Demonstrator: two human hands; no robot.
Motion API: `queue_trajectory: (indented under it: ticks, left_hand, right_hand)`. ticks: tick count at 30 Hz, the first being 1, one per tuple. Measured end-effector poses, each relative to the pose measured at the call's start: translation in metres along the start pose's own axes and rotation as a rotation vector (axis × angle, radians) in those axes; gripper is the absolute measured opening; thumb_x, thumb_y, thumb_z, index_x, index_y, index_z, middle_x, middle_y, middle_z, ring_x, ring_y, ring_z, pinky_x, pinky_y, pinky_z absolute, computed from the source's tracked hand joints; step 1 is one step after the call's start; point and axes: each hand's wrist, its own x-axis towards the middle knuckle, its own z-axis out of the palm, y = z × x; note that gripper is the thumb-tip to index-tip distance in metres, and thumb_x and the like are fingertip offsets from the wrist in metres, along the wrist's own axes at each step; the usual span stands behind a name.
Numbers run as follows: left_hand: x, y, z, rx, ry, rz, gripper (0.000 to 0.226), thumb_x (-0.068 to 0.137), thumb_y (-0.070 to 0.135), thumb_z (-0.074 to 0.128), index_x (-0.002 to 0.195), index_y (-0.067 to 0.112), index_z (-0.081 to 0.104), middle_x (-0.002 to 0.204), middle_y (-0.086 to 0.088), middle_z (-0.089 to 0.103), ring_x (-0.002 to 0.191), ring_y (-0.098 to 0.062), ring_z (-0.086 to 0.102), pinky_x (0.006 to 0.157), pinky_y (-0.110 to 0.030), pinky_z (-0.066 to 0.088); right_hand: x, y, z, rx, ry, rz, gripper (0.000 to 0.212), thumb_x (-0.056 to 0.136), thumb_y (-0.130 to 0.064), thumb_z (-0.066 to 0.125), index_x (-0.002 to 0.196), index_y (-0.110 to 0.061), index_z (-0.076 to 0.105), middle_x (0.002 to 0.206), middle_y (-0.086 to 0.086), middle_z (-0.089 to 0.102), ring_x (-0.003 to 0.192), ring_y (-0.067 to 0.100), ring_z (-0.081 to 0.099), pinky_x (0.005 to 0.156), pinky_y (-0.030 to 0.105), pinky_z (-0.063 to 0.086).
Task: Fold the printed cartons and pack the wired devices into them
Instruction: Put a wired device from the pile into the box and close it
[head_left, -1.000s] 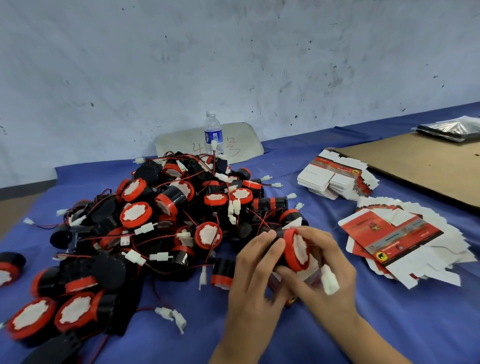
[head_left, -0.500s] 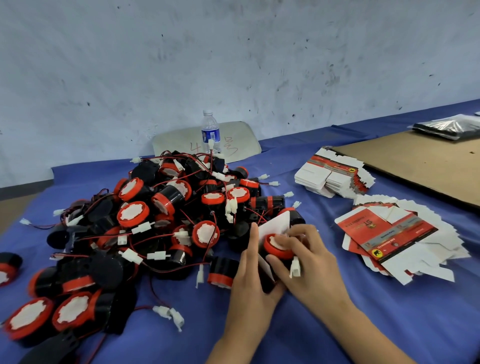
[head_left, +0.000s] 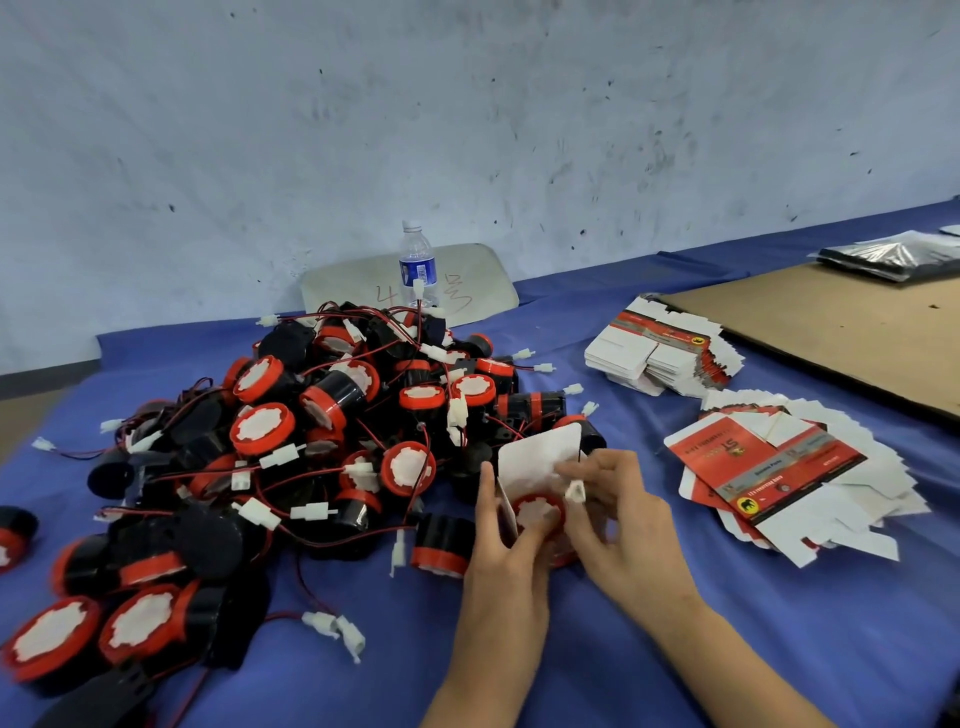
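A black wired device with a red cap (head_left: 536, 512) sits inside a small folded carton (head_left: 540, 457) whose white flap stands up behind it. My left hand (head_left: 501, 540) grips the carton from the left, thumb against the cap. My right hand (head_left: 618, 514) pinches the device's white plug (head_left: 575, 490) at the carton's right edge. A big pile of the same devices (head_left: 311, 447), black bodies, red caps, red and black wires, lies to the left. Flat printed cartons (head_left: 769, 467) are fanned out on the right, with a second stack (head_left: 660, 353) behind.
A water bottle (head_left: 417, 265) stands behind the pile before a grey board (head_left: 483, 283). A brown cardboard sheet (head_left: 841, 327) covers the right rear, with a plastic-wrapped dark pack (head_left: 893, 254) beyond. Blue cloth (head_left: 675, 649) covers the table. Loose white plugs (head_left: 337, 626) lie near the front.
The device has gone from being held upright in both hands down into the carton. The carton's white flap now stands up, and my right hand has shifted to pinch the plug.
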Motion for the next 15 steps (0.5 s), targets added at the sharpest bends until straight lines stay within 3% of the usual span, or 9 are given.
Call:
queue_trajectory:
  ticks: [3, 5, 7, 9, 11, 13, 15]
  left_hand:
    - [0.0015, 0.0026, 0.0002, -0.034, 0.003, -0.044, 0.031, 0.095, 0.014, 0.058, 0.124, 0.022, 0.063, 0.161, 0.009, 0.009, 0.145, -0.01, 0.026, 0.113, -0.026, 0.034]
    - [0.0018, 0.0043, -0.0002, 0.014, 0.004, -0.032, 0.024, 0.094, 0.012, 0.06, 0.116, 0.021, 0.064, 0.16, 0.002, 0.014, 0.145, -0.013, 0.024, 0.113, -0.031, 0.034]
    - [0.0013, 0.0055, -0.0019, 0.027, -0.001, -0.036, 0.021, 0.093, 0.012, 0.062, 0.111, 0.021, 0.064, 0.159, 0.0, 0.016, 0.145, -0.014, 0.026, 0.111, -0.031, 0.036]
    - [0.0007, 0.0066, -0.0042, 0.04, -0.013, -0.024, 0.023, 0.092, 0.013, 0.062, 0.114, 0.022, 0.064, 0.158, 0.001, 0.015, 0.143, -0.013, 0.028, 0.11, -0.029, 0.036]
    - [0.0004, 0.0078, -0.0054, 0.076, -0.012, -0.014, 0.023, 0.092, 0.018, 0.063, 0.115, 0.023, 0.063, 0.157, 0.0, 0.016, 0.141, -0.015, 0.03, 0.11, -0.029, 0.036]
    - [0.0007, 0.0087, -0.0055, 0.1, 0.0, -0.012, 0.019, 0.092, 0.023, 0.063, 0.111, 0.022, 0.064, 0.157, -0.002, 0.017, 0.14, -0.018, 0.03, 0.11, -0.031, 0.036]
    - [0.0005, 0.0093, -0.0049, 0.123, 0.003, -0.021, 0.017, 0.093, 0.025, 0.062, 0.109, 0.022, 0.063, 0.157, -0.003, 0.016, 0.139, -0.02, 0.03, 0.109, -0.03, 0.037]
  right_hand:
    - [0.0026, -0.0045, -0.0056, 0.004, 0.196, -0.093, 0.026, 0.095, -0.031, 0.051, 0.102, -0.054, 0.043, 0.099, -0.024, 0.066, 0.079, -0.001, 0.067, 0.066, 0.014, 0.051]
    - [0.0042, -0.0023, -0.0072, 0.016, 0.242, -0.142, 0.039, 0.09, -0.019, 0.055, 0.105, -0.053, 0.043, 0.093, -0.016, 0.064, 0.08, 0.005, 0.067, 0.068, 0.02, 0.053]
    - [0.0045, -0.0005, -0.0053, -0.017, 0.183, -0.196, 0.045, 0.084, -0.005, 0.055, 0.117, -0.035, 0.05, 0.096, -0.01, 0.061, 0.086, 0.012, 0.064, 0.074, 0.026, 0.054]
    - [0.0046, -0.0011, -0.003, -0.083, 0.135, -0.241, 0.04, 0.084, -0.014, 0.058, 0.122, -0.025, 0.054, 0.101, -0.004, 0.058, 0.088, 0.011, 0.061, 0.078, 0.021, 0.051]
    - [0.0055, -0.0003, -0.0037, -0.138, 0.167, -0.272, 0.027, 0.086, -0.027, 0.059, 0.112, -0.021, 0.062, 0.098, -0.003, 0.058, 0.085, 0.006, 0.058, 0.076, 0.011, 0.045]
    - [0.0058, 0.0006, -0.0062, -0.125, 0.233, -0.24, 0.015, 0.091, -0.031, 0.056, 0.103, -0.027, 0.064, 0.094, -0.004, 0.059, 0.084, 0.006, 0.06, 0.074, 0.012, 0.044]
    - [0.0073, -0.0009, -0.0089, -0.024, 0.309, -0.149, 0.013, 0.097, -0.033, 0.053, 0.106, -0.04, 0.058, 0.09, -0.007, 0.062, 0.08, 0.01, 0.066, 0.071, 0.016, 0.048]
